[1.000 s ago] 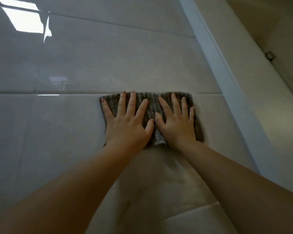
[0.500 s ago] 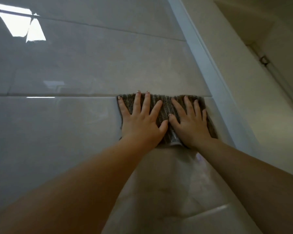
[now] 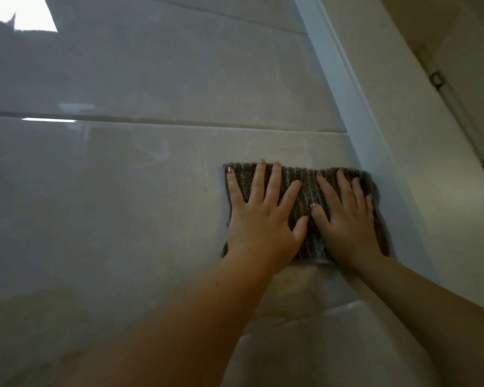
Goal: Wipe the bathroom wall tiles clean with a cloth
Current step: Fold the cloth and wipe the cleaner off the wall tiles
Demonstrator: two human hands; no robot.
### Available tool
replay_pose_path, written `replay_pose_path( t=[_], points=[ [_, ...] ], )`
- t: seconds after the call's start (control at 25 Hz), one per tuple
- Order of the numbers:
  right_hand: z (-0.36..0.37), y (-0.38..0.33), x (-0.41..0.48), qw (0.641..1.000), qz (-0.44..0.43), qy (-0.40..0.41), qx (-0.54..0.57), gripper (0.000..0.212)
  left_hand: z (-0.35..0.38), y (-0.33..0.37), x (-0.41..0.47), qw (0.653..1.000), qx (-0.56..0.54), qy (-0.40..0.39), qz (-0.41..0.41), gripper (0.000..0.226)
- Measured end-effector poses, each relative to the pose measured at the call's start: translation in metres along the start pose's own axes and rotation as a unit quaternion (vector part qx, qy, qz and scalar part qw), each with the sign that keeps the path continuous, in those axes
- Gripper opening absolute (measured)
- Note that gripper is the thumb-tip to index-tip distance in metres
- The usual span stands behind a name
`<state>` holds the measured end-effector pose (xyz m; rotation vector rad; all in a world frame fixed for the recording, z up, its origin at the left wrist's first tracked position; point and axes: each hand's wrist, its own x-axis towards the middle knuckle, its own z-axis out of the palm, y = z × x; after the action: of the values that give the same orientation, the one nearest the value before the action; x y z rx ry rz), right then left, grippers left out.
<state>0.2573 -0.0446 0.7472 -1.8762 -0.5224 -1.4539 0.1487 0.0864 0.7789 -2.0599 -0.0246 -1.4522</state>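
Cloth (image 3: 305,191) under both flat hands, right edge touching white trim (image 3: 355,107)

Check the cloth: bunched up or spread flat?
Spread flat: the cloth lies against the wall tile, left hand and right hand pressing it.

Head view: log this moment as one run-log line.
left hand: flat on ribbed grey-brown cloth | right hand: flat on cloth | cloth: on glossy beige wall tile, at white edge trim

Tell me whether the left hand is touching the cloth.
Touching. The head view shows the left hand lying flat on the cloth, straight fingers spread across its ribbed surface with no gap visible.
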Motion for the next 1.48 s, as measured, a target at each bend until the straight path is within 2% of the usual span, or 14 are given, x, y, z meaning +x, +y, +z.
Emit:
replay_pose_path(
  t=[0.12, 0.28, 0.64, 0.92, 1.16, 1.48],
  points=[
    [0.009, -0.010, -0.041, 1.000, 0.008, 0.019, 0.000, 0.069, 0.001, -0.005, -0.038, 1.000, -0.008, -0.006, 0.018, 0.067],
    [0.023, -0.059, -0.078, 0.999, 0.004, 0.041, -0.005, 0.069, -0.007, -0.043, -0.086, 1.000, 0.012, -0.020, 0.017, 0.067],
    [0.039, -0.229, -0.118, 0.995, -0.079, 0.057, -0.001, 0.066, -0.044, -0.190, -0.185, 0.997, 0.064, 0.012, -0.044, 0.066],
    [0.042, -0.304, -0.147, 0.989, -0.141, 0.054, -0.001, 0.064, -0.060, -0.247, -0.247, 0.992, 0.101, 0.001, -0.079, 0.068],
    [0.041, -0.265, -0.155, 0.963, -0.263, 0.048, 0.014, 0.061, -0.048, -0.207, -0.263, 0.990, 0.108, 0.012, -0.093, 0.069],
    [0.033, -0.127, -0.125, 0.982, -0.182, 0.053, 0.001, 0.063, -0.020, -0.100, -0.173, 0.997, 0.066, -0.004, -0.034, 0.070]
  ],
)
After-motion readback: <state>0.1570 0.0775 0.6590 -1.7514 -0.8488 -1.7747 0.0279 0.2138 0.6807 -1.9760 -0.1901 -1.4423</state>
